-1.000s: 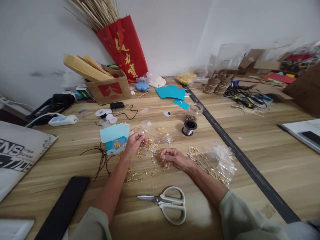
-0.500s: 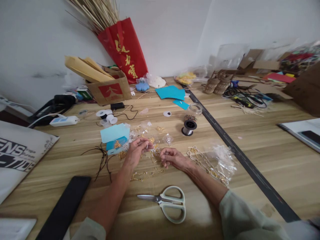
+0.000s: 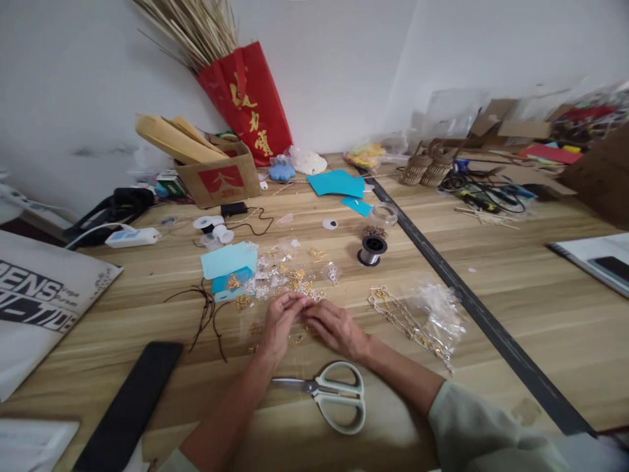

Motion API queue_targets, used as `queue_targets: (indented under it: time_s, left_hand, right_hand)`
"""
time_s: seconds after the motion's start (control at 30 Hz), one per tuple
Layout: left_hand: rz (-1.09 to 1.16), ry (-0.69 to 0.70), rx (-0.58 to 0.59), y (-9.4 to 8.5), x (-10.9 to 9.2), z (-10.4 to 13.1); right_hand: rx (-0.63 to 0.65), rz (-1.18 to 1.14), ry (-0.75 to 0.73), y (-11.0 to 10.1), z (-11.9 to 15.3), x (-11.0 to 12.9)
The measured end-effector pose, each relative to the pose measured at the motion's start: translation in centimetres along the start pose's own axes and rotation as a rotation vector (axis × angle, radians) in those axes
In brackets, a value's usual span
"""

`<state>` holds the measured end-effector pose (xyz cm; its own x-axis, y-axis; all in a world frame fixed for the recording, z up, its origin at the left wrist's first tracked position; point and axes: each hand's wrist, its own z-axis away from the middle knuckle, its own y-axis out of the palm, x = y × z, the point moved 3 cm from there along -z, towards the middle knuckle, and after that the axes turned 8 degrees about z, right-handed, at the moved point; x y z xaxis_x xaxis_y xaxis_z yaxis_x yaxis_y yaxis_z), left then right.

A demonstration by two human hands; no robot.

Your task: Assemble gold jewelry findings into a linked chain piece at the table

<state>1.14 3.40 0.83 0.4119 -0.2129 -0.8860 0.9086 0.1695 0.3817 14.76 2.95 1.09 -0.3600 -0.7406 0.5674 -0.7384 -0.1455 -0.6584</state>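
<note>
Meeting at curled fingers (image 3: 322, 318), 2 hands (image 3: 279, 321) beside small gold pieces (image 3: 297, 275)

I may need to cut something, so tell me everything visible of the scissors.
The scissors have two pale, plastic-looking loop handles and metallic gray blades that look closed. They lie flat on the wood-grained table, blades pointing left, handles right, nearer the viewer than the left hand and right hand. Neither holds them; only the table seems to touch them.
</note>
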Motion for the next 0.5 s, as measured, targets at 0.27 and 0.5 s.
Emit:
queue_targets:
  time_s: [0.27, 0.5]
  left_hand:
    - [-0.003, 0.062, -0.064, 0.4, 0.3, 0.9]
    - [-0.083, 0.114, -0.053, 0.2, 0.2, 1.4]
  right_hand:
    - [0.075, 0.348, -0.195, 0.5, 0.4, 0.5]
    - [0.091, 0.298, -0.128, 0.6, 0.5, 0.7]
